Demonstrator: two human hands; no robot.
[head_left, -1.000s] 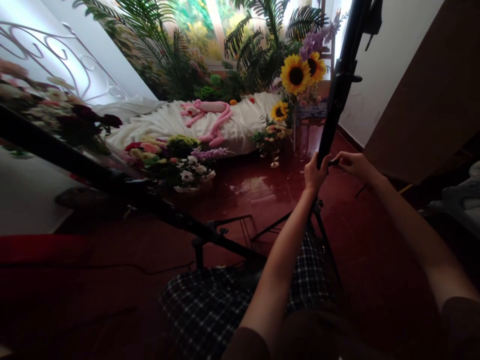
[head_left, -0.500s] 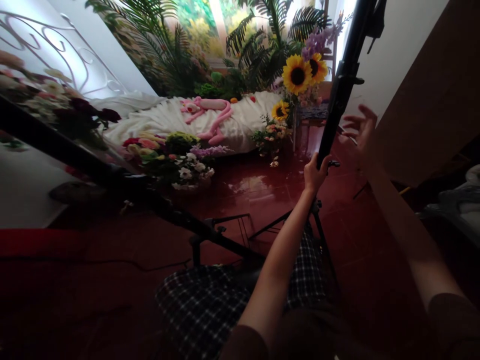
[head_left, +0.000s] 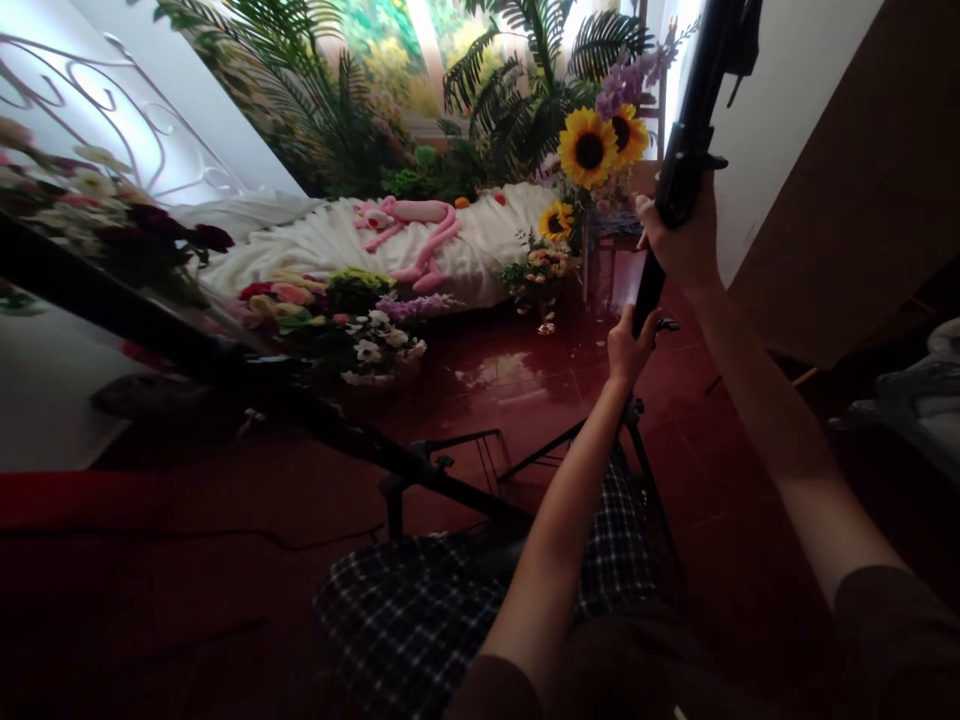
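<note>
Logging from the feed, quick pass. The left hand (head_left: 628,352) is closed around the black stand pole (head_left: 694,110) low down, just above a small black knob (head_left: 666,325). The right hand (head_left: 681,245) grips the same pole higher up, well above the left. Fingers (head_left: 646,238) on both hands are shut around the pole, and neither hand holds anything else. The pole leans in this view, with its spread tripod legs (head_left: 581,450) standing on the red tiled floor (head_left: 510,400) below the hands.

A black boom arm (head_left: 187,345) crosses the frame from the left edge down toward the stand base. Checked cloth (head_left: 420,620) fills the bottom of the frame, partly behind the left forearm.

Farther off, across the glossy floor, I can see a bed draped in a white sheet (head_left: 337,245), with a pink plush toy (head_left: 412,225) lying on it. Flower bunches (head_left: 367,340) sit on the floor along its near side. Sunflowers (head_left: 589,148) rise at its right end, in front of palm fronds (head_left: 525,90). White scrollwork metal (head_left: 97,110) shows top left, and blurred flowers (head_left: 112,220) sit just above the boom. A dark brown panel (head_left: 825,180) fills the right side.
</note>
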